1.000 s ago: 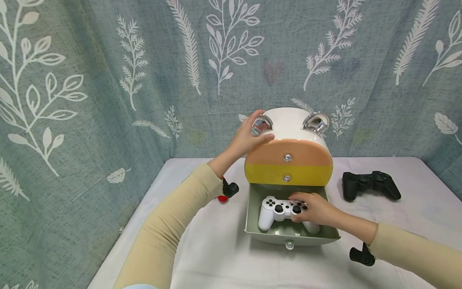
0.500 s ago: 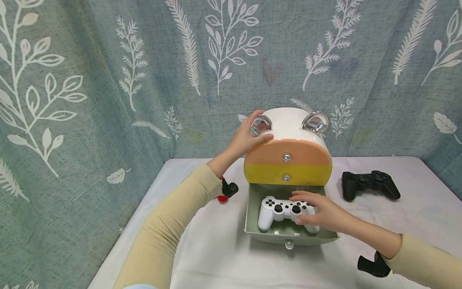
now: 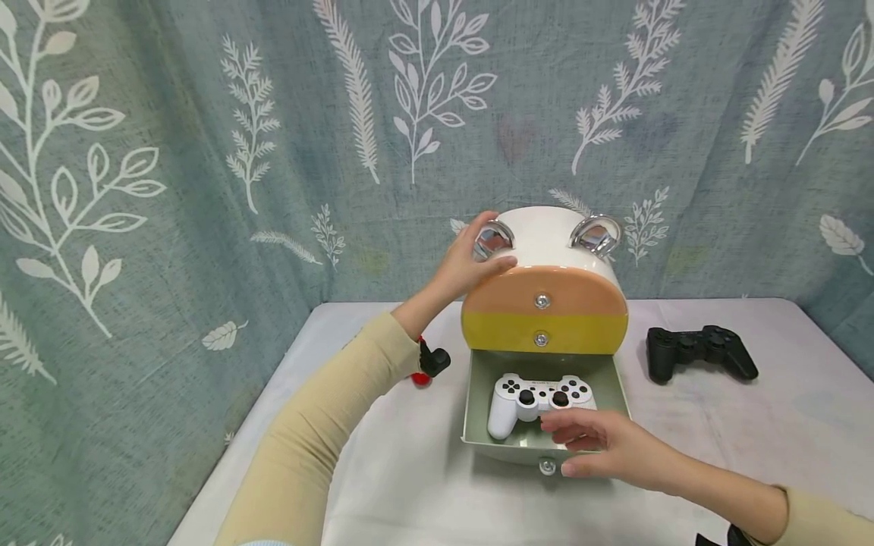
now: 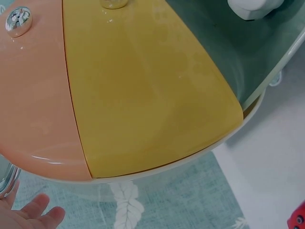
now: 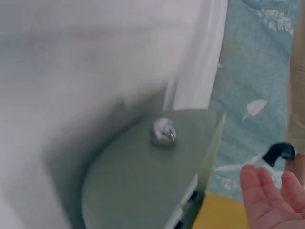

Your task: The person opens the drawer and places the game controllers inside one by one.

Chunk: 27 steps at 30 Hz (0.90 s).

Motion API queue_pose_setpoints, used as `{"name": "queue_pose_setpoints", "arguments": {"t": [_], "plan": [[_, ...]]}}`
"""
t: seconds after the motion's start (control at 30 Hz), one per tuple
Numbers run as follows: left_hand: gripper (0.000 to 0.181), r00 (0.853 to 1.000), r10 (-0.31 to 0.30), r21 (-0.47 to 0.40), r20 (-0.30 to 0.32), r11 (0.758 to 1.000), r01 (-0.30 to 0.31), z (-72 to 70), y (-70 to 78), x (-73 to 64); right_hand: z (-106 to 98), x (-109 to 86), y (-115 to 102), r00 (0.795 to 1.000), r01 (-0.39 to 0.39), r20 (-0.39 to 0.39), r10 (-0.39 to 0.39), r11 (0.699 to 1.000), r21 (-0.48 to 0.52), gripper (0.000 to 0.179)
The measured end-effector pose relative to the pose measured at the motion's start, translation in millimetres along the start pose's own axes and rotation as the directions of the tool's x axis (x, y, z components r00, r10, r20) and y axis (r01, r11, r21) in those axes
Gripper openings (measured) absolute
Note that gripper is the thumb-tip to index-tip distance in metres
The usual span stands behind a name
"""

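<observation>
Right hand (image 3: 608,449), released, withdrew over the drawer's front edge (image 3: 501,446); left hand (image 3: 466,262) rests spread on cabinet (image 3: 542,231).

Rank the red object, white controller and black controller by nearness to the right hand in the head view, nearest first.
1. White controller: in the open drawer.
2. Black controller: right of the drawer.
3. Red object: left of the drawer, partly hidden.

A beige knit-looking sleeve (image 3: 307,447) covers the left arm, softly creased, its snug cuff (image 3: 401,336) ending short of the left hand (image 3: 466,262). Pale blue cloth (image 3: 268,543) edges its lower end in the head view. A matching beige sleeve (image 3: 819,519) dresses the right arm. A black, round-ended fitting (image 3: 434,359) juts from the left wrist; another black piece (image 3: 737,536) shows at the right.
</observation>
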State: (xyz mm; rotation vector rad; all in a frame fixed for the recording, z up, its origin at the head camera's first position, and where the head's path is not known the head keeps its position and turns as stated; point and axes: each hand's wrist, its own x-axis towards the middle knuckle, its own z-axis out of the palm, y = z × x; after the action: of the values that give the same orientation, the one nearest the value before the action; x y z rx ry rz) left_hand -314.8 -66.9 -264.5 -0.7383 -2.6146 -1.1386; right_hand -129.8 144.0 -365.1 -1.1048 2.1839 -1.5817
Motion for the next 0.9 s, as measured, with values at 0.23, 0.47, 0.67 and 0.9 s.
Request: {"name": "queue_pose_setpoints", "arguments": {"t": [0.23, 0.47, 0.67, 0.9], "plan": [[0.076, 1.0, 0.001, -0.003, -0.001, 1.0, -0.001, 0.0, -0.1, -0.4, 22.4, -8.7, 20.3, 0.992, -0.069, 0.116, 0.056, 0.991, 0.111, 0.048], [0.075, 1.0, 0.013, -0.006, -0.002, 1.0, -0.013, -0.5, -0.1, -0.9, 31.8, -16.4, 43.4, 0.981, -0.162, 0.104, 0.161, 0.987, -0.003, 0.049], [0.075, 1.0, 0.007, -0.012, -0.001, 1.0, -0.007, 0.6, -0.8, -1.1, 35.9, -17.9, 59.0, 0.992, -0.12, 0.032, 0.124, 0.987, -0.105, 0.05], [0.074, 1.0, 0.007, -0.002, -0.009, 1.0, -0.007, 1.1, 1.4, 0.4, 45.1, -14.6, 67.2, 0.998, -0.017, -0.069, 0.006, 0.985, -0.171, 0.041]]}}
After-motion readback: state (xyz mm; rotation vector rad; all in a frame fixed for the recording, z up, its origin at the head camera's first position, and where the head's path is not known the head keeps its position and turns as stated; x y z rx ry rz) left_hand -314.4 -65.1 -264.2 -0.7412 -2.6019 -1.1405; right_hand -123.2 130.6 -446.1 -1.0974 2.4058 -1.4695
